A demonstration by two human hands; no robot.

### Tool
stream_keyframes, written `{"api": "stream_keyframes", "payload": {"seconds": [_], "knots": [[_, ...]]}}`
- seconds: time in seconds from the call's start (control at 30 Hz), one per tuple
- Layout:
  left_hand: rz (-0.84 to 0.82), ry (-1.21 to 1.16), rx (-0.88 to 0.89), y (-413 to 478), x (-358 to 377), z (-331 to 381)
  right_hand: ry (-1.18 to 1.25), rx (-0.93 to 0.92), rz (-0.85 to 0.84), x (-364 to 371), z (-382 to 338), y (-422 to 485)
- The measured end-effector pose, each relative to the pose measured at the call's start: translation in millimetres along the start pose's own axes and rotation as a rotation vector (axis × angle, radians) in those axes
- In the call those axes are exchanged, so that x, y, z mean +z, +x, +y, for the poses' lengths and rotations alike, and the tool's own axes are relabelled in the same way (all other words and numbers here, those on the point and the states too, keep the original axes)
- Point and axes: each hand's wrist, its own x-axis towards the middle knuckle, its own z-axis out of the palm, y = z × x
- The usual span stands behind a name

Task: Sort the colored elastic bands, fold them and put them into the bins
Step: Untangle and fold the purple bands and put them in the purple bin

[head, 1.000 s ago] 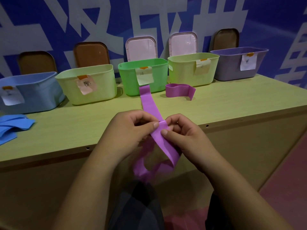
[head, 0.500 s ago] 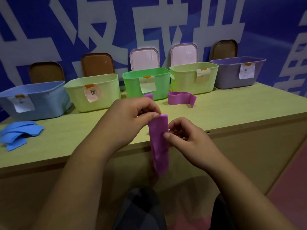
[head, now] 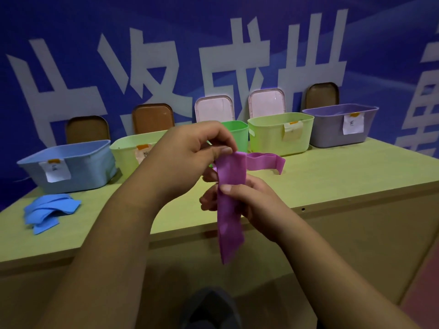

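Left hand (head: 190,150) pinches the top end of the purple band (head: 229,210); right hand (head: 247,198) grips its middle, thumb in front. Labels (head: 353,124) on the bins (head: 90,167) are unreadable.

Five bins (head: 78,167), five lids (head: 152,117), two purple bands (head: 230,210).
Bins along the desk's (head: 332,176) back edge: one blue, two pale green, one bright green, one purple; blue bands (head: 50,210) piled, number unclear.
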Motion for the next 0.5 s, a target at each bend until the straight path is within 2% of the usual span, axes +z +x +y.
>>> {"api": "stream_keyframes", "payload": {"seconds": [0.37, 0.5], "knots": [[0.049, 0.02, 0.032, 1, 9, -15, 0.012, 0.147, 0.055, 10, 2, -8], [0.096, 0.029, 0.043, 10, 15, -24, -0.13, 0.124, 0.14, 3, -2, -6]]}}
